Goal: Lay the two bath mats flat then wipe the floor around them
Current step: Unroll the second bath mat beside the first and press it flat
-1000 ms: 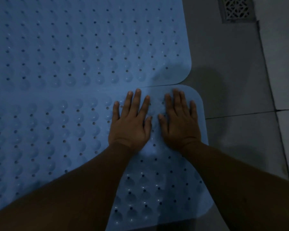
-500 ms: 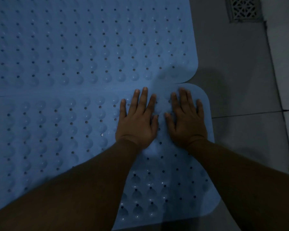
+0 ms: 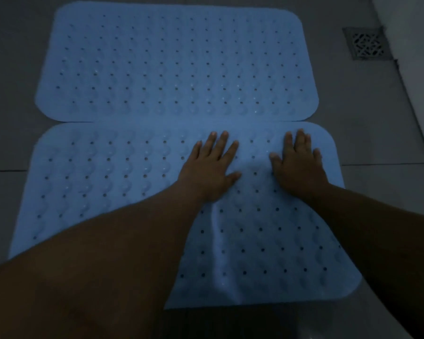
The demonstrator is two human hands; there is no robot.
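Two light-blue bath mats with rows of small holes lie on the grey tiled floor. The far mat lies flat, its near edge meeting the far edge of the near mat. My left hand presses palm-down on the near mat close to its far edge, fingers straight and spread. My right hand presses flat on the same mat near its far right corner. A raised crease runs toward me on the mat between my forearms. My left forearm hides the mat's near left part.
A square metal floor drain sits in the floor at the upper right. A paler raised strip borders the floor along the right. Grey floor tiles surround the mats on the left, far side and right.
The view has pulled back, so both whole mats show now. My hands have moved apart on the near mat, the left one going left, and both still press flat.
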